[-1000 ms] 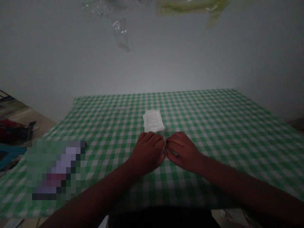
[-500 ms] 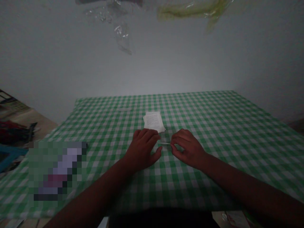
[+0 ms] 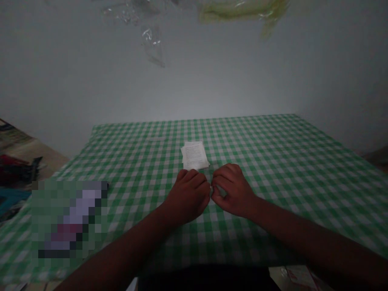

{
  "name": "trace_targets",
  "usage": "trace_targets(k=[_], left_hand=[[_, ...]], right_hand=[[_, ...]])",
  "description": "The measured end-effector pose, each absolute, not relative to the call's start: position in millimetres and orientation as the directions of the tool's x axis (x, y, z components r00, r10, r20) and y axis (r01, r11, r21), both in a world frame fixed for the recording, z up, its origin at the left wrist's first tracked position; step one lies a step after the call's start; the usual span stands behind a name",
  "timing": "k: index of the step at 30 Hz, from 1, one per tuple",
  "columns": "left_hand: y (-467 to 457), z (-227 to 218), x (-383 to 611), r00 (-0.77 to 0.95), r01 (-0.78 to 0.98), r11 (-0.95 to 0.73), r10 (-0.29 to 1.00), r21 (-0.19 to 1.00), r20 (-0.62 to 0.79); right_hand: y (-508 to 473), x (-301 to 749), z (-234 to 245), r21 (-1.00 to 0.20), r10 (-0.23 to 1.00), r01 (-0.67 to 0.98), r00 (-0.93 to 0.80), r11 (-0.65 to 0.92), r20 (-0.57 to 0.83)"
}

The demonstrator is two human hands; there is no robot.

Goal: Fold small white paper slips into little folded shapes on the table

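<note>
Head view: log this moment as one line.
left hand: curled | right hand: touching left, hold unclear | nearby: white papers on green gingham tablecloth

The person is wearing a dark top (image 3: pixel 209 279), showing along the lower frame edge. Left hand (image 3: pixel 188 197), right hand (image 3: pixel 233 190) and forearms (image 3: pixel 306 238) are showing bare.

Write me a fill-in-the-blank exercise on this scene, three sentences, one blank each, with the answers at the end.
The tablecloth has a pattern of green and white ____.
The person's left hand and right hand nearly meet above the cloth, with their ____ curled inward.
The white papers, lying just beyond the hands, carry lines of printed ____.

Missing words: checks; fingers; text.
</note>
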State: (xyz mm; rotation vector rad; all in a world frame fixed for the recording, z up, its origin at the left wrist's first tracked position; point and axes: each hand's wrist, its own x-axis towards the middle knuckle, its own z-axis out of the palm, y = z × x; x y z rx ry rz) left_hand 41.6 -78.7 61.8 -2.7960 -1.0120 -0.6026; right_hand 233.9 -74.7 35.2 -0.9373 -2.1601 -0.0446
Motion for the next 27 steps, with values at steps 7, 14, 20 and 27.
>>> trace_targets(k=[7,14,20,27], left_hand=[[-73,62,32,0.646,0.687,-0.723,0.655,0.075,0.393],[-75,61,37,0.691,0.665,-0.747,0.628,0.026,0.358],[-75,59,36,0.727,0.607,-0.794,0.559,0.006,0.399],[-62,46,26,0.714,0.610,-0.790,0.582,0.061,0.390]], right_hand=[[-59,252,35,-0.284,0.674,0.728,-0.318,0.624,0.666],[-76,235,38,-0.269,0.626,0.627,-0.460,0.731,0.630],[-71,240,34,-0.306,0.654,0.625,-0.455,0.718,0.604],[-45,267,30,-0.471,0.735,0.599,-0.329,0.647,0.593]])
